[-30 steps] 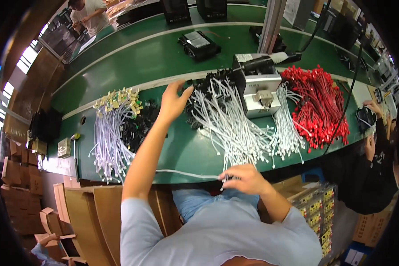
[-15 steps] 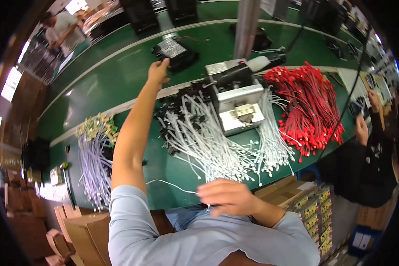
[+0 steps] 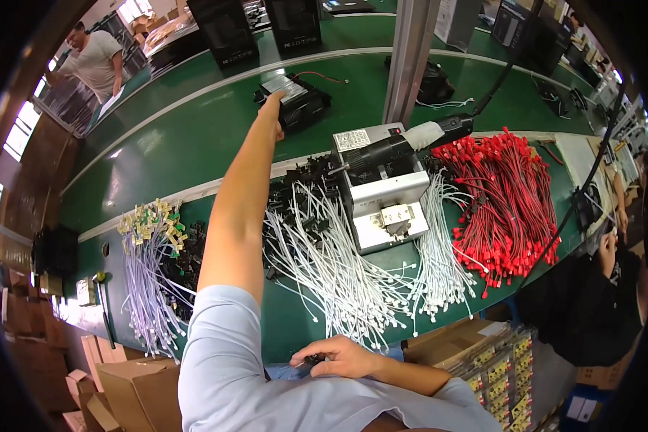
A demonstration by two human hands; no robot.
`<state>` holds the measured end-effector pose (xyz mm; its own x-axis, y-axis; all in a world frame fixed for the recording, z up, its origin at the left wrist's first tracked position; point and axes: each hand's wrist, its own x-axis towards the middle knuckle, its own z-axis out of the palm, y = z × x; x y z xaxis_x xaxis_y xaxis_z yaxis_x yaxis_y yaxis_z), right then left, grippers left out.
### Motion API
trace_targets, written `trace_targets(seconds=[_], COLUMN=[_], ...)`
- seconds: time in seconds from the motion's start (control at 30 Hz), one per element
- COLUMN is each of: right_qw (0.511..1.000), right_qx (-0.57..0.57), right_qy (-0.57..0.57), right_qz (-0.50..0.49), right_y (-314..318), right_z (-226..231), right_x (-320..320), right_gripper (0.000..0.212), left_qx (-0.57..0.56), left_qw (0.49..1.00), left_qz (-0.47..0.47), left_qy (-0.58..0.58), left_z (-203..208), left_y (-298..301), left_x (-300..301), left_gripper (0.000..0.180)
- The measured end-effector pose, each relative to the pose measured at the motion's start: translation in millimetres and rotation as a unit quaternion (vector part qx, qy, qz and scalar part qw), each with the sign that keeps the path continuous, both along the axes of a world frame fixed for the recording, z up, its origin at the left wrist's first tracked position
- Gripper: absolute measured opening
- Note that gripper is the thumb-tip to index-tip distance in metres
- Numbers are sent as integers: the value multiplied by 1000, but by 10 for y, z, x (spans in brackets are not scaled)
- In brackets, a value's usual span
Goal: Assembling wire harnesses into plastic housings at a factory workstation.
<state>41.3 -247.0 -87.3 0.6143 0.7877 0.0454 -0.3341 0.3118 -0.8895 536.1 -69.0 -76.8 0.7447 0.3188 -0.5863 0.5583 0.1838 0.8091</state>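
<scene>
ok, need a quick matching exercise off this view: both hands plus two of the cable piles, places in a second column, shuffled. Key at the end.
Things
1. left hand
2. right hand
3. red cables
4. pale purple cables

Places
A. right of the metal machine
B. at the black unit with a silver label on top
C. at the left end of the green table
D. close to the pale blue shirt, around a small dark part

Pairs: 1-B, 2-D, 3-A, 4-C
</scene>
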Motion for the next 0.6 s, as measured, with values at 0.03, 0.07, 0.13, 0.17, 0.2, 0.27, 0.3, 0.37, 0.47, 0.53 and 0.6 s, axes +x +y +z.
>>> trace_targets(seconds=[0.03,0.07,0.13,0.17,0.2,0.27,0.3,0.37,0.47,0.53,0.6], right_qw=[999,999,991,990,984,977,984,994,981,977,963], right_qx=[19,19,76,77,98,119,94,48,92,54,103], right_qy=[47,43,110,115,146,177,148,93,85,37,120], right_qz=[-3,1,-8,3,1,-4,-15,-28,-149,-202,-219], right_y=[-38,-47,-62,-46,-21,24,18,-37,82,172,467], right_z=[-34,-64,-125,-139,-154,-177,-125,-63,12,-12,168], right_x=[-20,-52,-114,-107,-110,-140,-131,-148,-197,-97,-103], right_gripper=[39,39,38,38,37,35,35,33,27,30,36], left_qx=[15,33,5,-21,-45,-81,-121,-86,-36,-74,-129], left_qw=[999,998,999,998,993,983,963,935,941,952,902], left_qz=[-30,-53,-19,20,61,64,25,12,-66,-22,-110], left_qy=[8,10,-32,-62,-93,-149,-240,-343,-330,-297,-398], left_z=[84,184,118,78,35,27,48,220,667,1405,1552], left_y=[-66,-36,-19,42,133,224,306,425,736,793,1627], left_x=[-13,-33,46,-19,-95,-207,-286,-417,-634,-1447,-1854], left_gripper=[55,53,59,67,76,49,44,26,60,26,26])
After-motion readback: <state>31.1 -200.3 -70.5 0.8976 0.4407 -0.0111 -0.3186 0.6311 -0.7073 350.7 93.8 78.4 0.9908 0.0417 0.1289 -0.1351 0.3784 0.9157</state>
